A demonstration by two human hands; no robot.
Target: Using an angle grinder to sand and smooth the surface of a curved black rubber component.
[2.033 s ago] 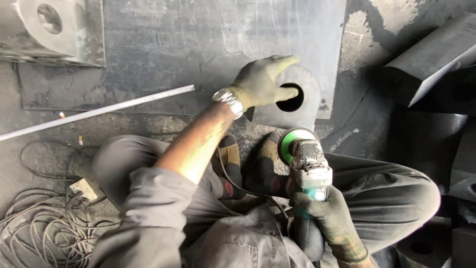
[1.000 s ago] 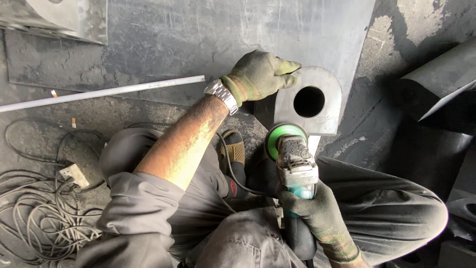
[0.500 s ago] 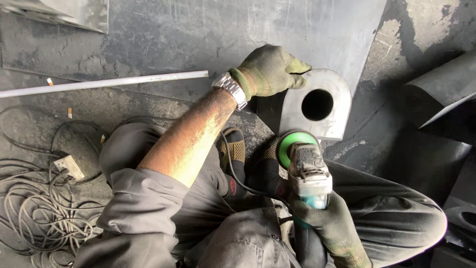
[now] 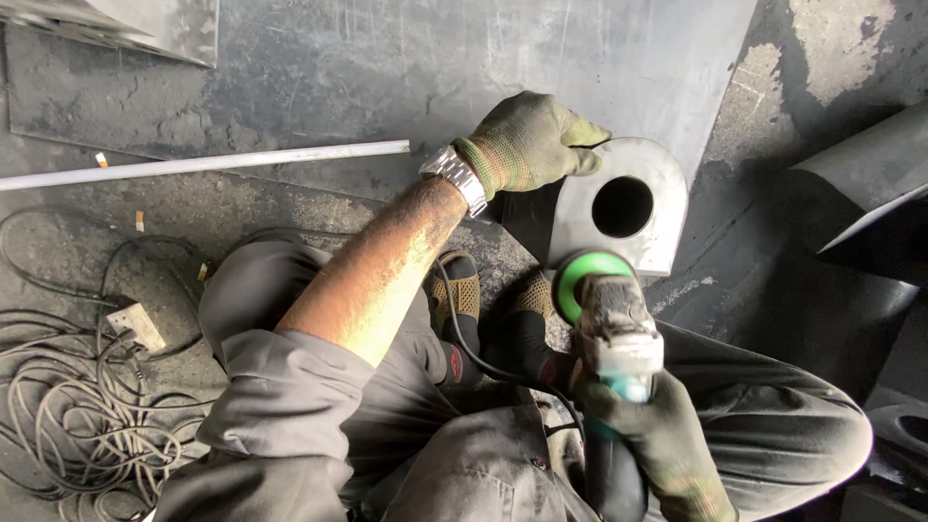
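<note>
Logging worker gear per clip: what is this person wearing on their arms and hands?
Both hands wear olive-green knit gloves, soiled and worn: left hand, right hand. A silver metal-link wristwatch sits at the left wrist. The grey work-shirt sleeve is pushed up above the left elbow, forearm dusty.

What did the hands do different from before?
The left hand slid off the hole in the metal plate onto its top-left edge, uncovering the hole. The plate now looks tipped more upright. The right hand kept gripping the grinder, close to the plate's lower edge. The rod and cables stayed put.
</note>
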